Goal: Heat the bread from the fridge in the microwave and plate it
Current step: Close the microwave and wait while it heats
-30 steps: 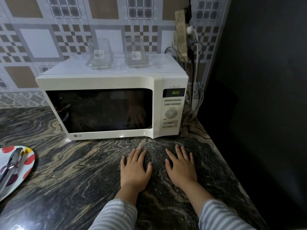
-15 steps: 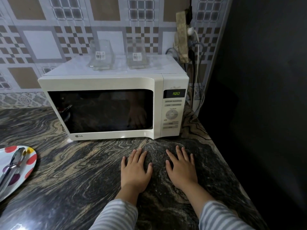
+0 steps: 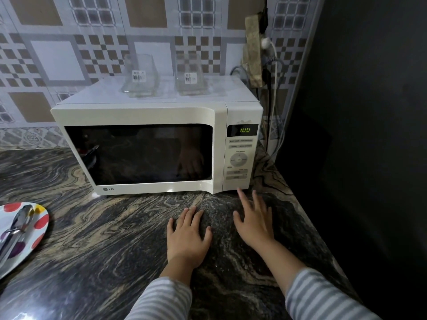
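Reaching forward since half a second ago, the bare right hand (image 3: 253,221), fingers straight and holding nothing, nears the cream-white closed microwave's (image 3: 147,144) buttons, likely to start heating; the left hand (image 3: 187,239) rests flat and empty on the swirled dark stone counter (image 3: 104,239).

the right hand (image 3: 255,221) has been moved forward across the countertop (image 3: 104,239) toward the microwave (image 3: 157,146). earlier it was laid flat beside the left hand, level with it and well short of the microwave; now it is seen further ahead, fingers straight and spread, with the fingertips (image 3: 240,192) brought just below the bottom edge of the microwave's control panel (image 3: 239,155). whether the palm is lifted off the countertop cannot be told.
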Action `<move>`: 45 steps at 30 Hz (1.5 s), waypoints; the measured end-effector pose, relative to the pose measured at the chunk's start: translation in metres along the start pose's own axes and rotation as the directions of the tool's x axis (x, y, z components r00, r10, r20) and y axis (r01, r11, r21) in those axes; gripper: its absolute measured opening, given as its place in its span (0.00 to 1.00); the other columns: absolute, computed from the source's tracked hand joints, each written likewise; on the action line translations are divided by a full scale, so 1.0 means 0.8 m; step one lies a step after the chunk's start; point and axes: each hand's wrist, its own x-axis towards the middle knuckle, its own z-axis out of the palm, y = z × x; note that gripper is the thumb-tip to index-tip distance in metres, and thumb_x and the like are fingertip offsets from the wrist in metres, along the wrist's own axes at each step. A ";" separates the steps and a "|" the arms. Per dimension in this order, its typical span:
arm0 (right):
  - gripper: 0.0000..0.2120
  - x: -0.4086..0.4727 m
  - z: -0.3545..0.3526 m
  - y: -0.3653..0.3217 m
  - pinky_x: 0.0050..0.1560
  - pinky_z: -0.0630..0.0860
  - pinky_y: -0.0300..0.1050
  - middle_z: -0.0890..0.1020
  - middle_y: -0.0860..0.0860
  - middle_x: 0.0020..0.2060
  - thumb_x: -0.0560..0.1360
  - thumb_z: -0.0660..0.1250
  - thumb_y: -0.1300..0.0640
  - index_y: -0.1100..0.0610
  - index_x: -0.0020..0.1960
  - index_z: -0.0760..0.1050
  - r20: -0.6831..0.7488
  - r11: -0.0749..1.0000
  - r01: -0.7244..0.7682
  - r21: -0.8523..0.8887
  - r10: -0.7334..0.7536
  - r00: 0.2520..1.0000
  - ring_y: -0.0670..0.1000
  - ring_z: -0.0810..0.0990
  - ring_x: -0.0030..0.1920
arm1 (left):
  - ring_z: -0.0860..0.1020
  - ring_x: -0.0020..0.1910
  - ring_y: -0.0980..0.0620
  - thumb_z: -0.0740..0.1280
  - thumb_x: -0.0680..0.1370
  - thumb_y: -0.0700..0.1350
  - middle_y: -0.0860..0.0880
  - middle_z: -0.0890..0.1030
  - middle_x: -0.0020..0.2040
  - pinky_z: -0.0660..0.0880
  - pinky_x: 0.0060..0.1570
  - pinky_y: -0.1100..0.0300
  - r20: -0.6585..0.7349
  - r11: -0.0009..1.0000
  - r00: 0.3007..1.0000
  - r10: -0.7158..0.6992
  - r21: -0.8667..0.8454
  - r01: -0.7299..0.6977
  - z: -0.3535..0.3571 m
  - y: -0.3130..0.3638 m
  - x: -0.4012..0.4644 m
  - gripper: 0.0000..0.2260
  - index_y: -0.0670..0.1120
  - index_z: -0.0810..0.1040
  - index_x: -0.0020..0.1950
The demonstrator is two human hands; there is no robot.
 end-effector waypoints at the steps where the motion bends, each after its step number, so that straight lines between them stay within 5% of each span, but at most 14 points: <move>1: 0.31 0.007 -0.005 -0.002 0.76 0.45 0.57 0.45 0.52 0.78 0.80 0.53 0.45 0.37 0.76 0.39 -0.037 1.000 -0.006 0.003 0.006 0.999 0.54 0.45 0.78 | 0.46 0.77 0.58 0.43 0.74 0.64 0.58 0.52 0.78 0.43 0.75 0.48 0.000 1.000 1.000 -0.002 0.001 0.002 0.000 0.000 0.000 0.31 0.58 0.55 0.77; 11: 0.37 0.039 -0.006 -0.003 0.75 0.46 0.60 0.45 0.54 0.78 0.80 0.54 0.44 0.36 0.71 0.27 -0.056 0.994 0.010 -0.108 -0.016 0.998 0.56 0.44 0.78 | 0.47 0.77 0.58 0.45 0.75 0.64 0.57 0.52 0.78 0.42 0.75 0.49 -0.012 1.000 1.000 -0.002 -0.013 0.002 -0.002 0.000 0.000 0.30 0.58 0.56 0.76; 21: 0.33 0.047 -0.010 -0.023 0.71 0.38 0.70 0.53 0.56 0.76 0.81 0.53 0.46 0.40 0.76 0.34 -0.108 0.974 -0.034 -0.224 0.010 0.994 0.57 0.46 0.77 | 0.49 0.77 0.57 0.51 0.77 0.63 0.58 0.54 0.78 0.44 0.74 0.48 -0.026 1.000 1.000 -0.013 -0.026 0.012 -0.002 0.002 0.003 0.26 0.58 0.57 0.75; 32: 0.37 0.025 -0.024 -0.018 0.73 0.42 0.67 0.44 0.54 0.78 0.80 0.55 0.46 0.39 0.74 0.30 -0.118 0.988 -0.013 -0.156 -0.006 0.993 0.56 0.44 0.78 | 0.46 0.77 0.56 0.52 0.78 0.62 0.56 0.53 0.78 0.44 0.75 0.47 0.004 0.998 1.000 -0.011 -0.057 0.011 -0.015 0.008 0.003 0.28 0.55 0.54 0.77; 37: 0.35 0.031 -0.091 -0.034 0.75 0.43 0.62 0.38 0.55 0.77 0.80 0.56 0.47 0.41 0.76 0.34 -0.226 0.989 0.093 -0.118 -0.118 0.967 0.58 0.39 0.77 | 0.49 0.77 0.53 0.54 0.77 0.62 0.54 0.54 0.78 0.48 0.75 0.47 -0.289 0.995 0.953 0.091 -0.004 -0.096 -0.086 0.026 0.039 0.30 0.52 0.55 0.77; 41: 0.35 0.048 -0.147 -0.059 0.75 0.43 0.61 0.38 0.55 0.77 0.79 0.58 0.48 0.44 0.77 0.39 -0.338 0.966 0.204 -0.160 -0.248 0.908 0.57 0.39 0.77 | 0.56 0.76 0.49 0.56 0.74 0.61 0.50 0.60 0.76 0.53 0.72 0.44 -0.553 0.984 0.815 0.176 0.065 -0.169 -0.161 0.051 0.074 0.31 0.49 0.62 0.75; 45: 0.32 0.069 -0.187 -0.083 0.75 0.43 0.58 0.49 0.59 0.77 0.79 0.59 0.52 0.49 0.78 0.48 -0.413 0.946 0.260 -0.193 -0.319 0.853 0.59 0.44 0.77 | 0.48 0.78 0.49 0.57 0.77 0.62 0.50 0.52 0.79 0.46 0.74 0.46 -0.526 0.978 0.824 0.208 0.128 -0.165 -0.218 0.070 0.108 0.34 0.49 0.53 0.78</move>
